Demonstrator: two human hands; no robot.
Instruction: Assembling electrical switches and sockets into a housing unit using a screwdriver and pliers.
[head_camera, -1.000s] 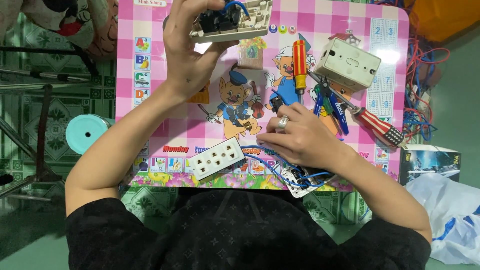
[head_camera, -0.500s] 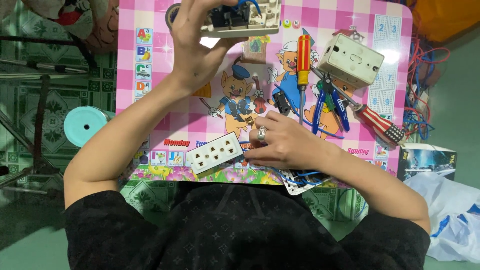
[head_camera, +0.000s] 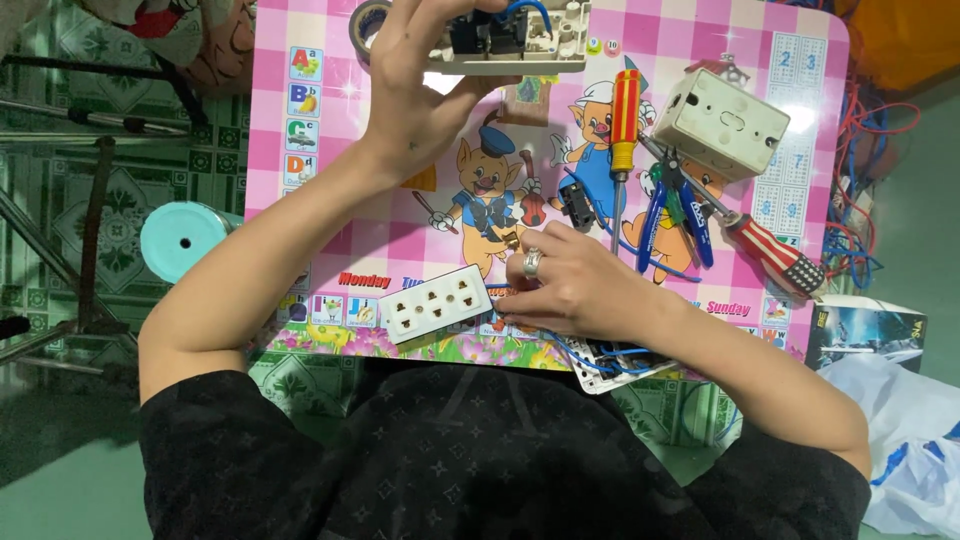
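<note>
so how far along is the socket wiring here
Partway, it seems. Done: blue wires already run into the socket panel that the left hand holds up. In hand: the right hand rests on the pink table, fingertips at a small part beside the white socket faceplate. Left: that faceplate and the white back box lie apart, unassembled; screwdrivers and pliers lie unused.
</note>
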